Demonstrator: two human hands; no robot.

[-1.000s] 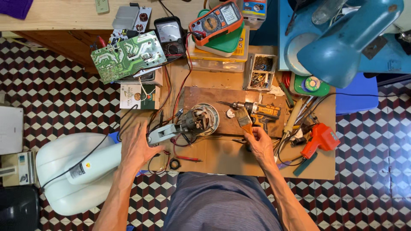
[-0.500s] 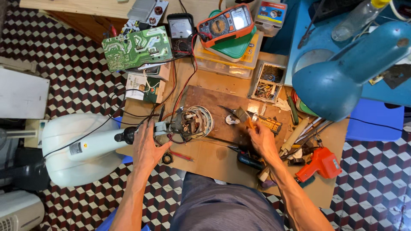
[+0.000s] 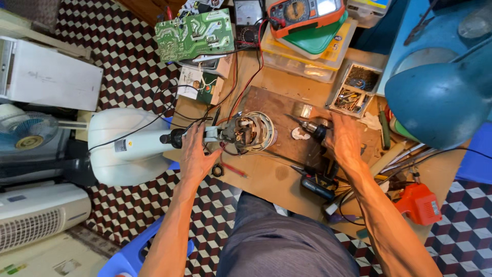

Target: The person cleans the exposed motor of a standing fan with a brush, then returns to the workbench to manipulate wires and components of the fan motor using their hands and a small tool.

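Fan motor (image 3: pixel 249 132) sits just right of left hand (image 3: pixel 197 154)'s clenched grip; right hand (image 3: pixel 344 138) grasps drill (image 3: pixel 313 129).

The right hand (image 3: pixel 344 139) covers most of the cordless drill (image 3: pixel 319 154) (grip hidden), and the blue lamp (image 3: pixel 441 97) gets cropped at the right edge.

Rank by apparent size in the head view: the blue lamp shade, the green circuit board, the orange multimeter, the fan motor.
1. blue lamp shade, though nearest the camera
2. green circuit board
3. orange multimeter, partly cropped
4. fan motor
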